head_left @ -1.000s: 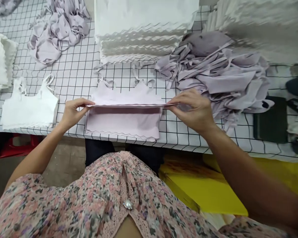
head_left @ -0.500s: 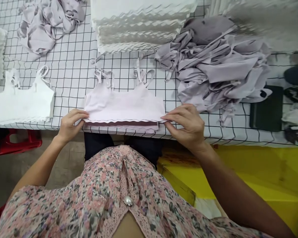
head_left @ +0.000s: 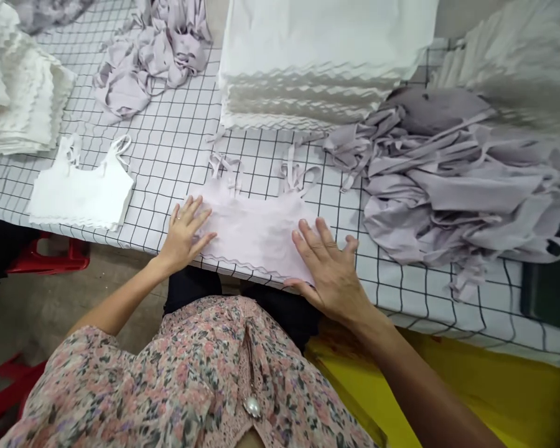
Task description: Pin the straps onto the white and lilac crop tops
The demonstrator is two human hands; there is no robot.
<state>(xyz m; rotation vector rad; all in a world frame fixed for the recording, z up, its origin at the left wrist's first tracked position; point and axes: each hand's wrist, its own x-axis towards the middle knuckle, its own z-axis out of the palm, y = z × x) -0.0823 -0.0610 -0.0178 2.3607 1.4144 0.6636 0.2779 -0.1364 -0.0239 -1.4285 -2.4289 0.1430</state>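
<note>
Left hand: We see the person's left hand point(head_left: 184, 235) open and palm down, fingers spread, resting on the left side of the pale lilac camisole top point(head_left: 256, 233); it grips nothing.

Right hand: Their right hand point(head_left: 329, 274) is also open and flat, fingers fanned, pressing on the camisole's lower right corner, with the thumb along the scalloped hem point(head_left: 256, 269).

Garment: The camisole lies flat, upright to us, at the near edge of the table, between the two hands, its hem toward the person.

Straps: Its looped straps point(head_left: 301, 177) point away from the person, up the frame.

Table: A white sheet with a black grid point(head_left: 177, 155) covers the work surface.

White pieces: We find a white camisole top point(head_left: 81, 193) lying flat at left, just beside a folded white stack point(head_left: 18, 106) in the upper left corner. A tall white stack with wavy edges point(head_left: 317, 62) stands at top centre, just beyond the straps.

Lilac fabric: A loose lilac heap point(head_left: 462, 193) sits at right, near the right hand; a smaller lilac pile point(head_left: 154, 62) lies at upper left.

Person: We look down over a floral blouse point(head_left: 182, 373) and dark trousers point(head_left: 191, 287).

Below the table: A red plastic stool point(head_left: 46, 258) stands at left, a yellow board point(head_left: 471, 386) at lower right.
</note>
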